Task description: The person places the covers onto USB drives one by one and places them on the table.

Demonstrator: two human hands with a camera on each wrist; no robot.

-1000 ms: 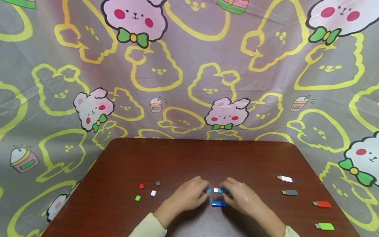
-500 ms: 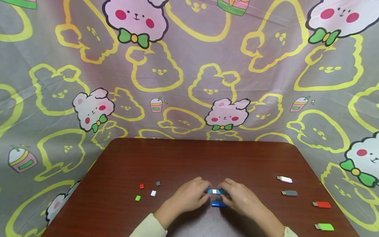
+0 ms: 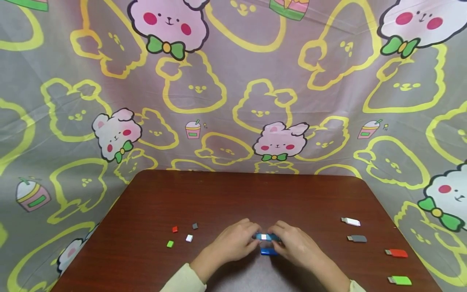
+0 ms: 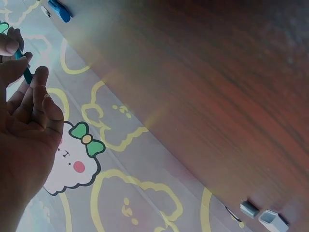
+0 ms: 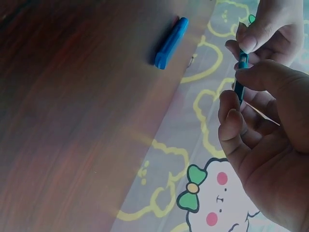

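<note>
My left hand (image 3: 236, 240) pinches a small teal cap (image 3: 258, 236) above the table's middle. Across from it, my right hand (image 3: 297, 244) grips a teal USB stick (image 3: 271, 237) between thumb and fingers. The stick's bright metal plug (image 3: 264, 237) points left and meets the cap, with both in one line. In the right wrist view, fingertips of both hands sit close together along the teal stick (image 5: 239, 91). Just below the hands, on the table, lies a blue USB stick (image 3: 268, 252), its right end partly behind my right hand in the head view.
On the left of the brown table (image 3: 204, 194) lie a red cap (image 3: 175, 229), a grey cap (image 3: 195, 226), a white cap (image 3: 189, 238) and a green cap (image 3: 170, 244). Right side: uncapped white (image 3: 352, 222), grey (image 3: 359, 239), red (image 3: 397, 253) and green USB sticks (image 3: 401, 280).
A second ago the plug stood apart from the teal cap. The two have come together, and the gap between them is gone. The other pieces lie where they were.
</note>
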